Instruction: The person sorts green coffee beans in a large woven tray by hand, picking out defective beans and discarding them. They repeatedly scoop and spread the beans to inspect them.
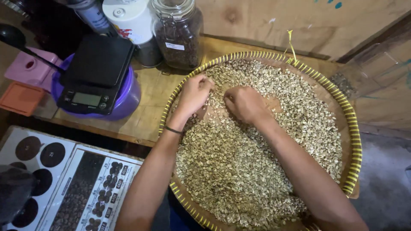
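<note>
Left hand: the left hand [195,93] is laid palm down on the pale beans, fingers curled loosely and spread among them; whether any bean is pinched cannot be told.
Right hand: the right hand [245,104] is curled into a loose fist just beside the left, knuckles up, fingertips tucked under; what is held inside, if anything, is hidden.
Beans: the pale green-beige beans [239,171] are spread in a thick layer over most of a round tray, with the deepest heap on the near side.
Cleared patch: a small bare strip of tray [214,113] is exposed between and just under the two hands, beans pushed away to either side.
Progress: judged from this, only a small area at the far middle is being worked; the great bulk of the layer, near and right, looks undisturbed.
Tray: the woven tray [352,128], edged in yellow and dark bands, is set on the wooden bench [150,107] and overhangs its near edge.
Left of tray: a black digital scale [95,72] is perched on a purple bowl [128,100].
Far side: a clip-top glass jar [179,34] of dark beans is stood near the tray's far rim, a white container [130,19] to its left.
Near left: a printed chart [85,192] with pictures of dark beans is laid below the bench.
</note>
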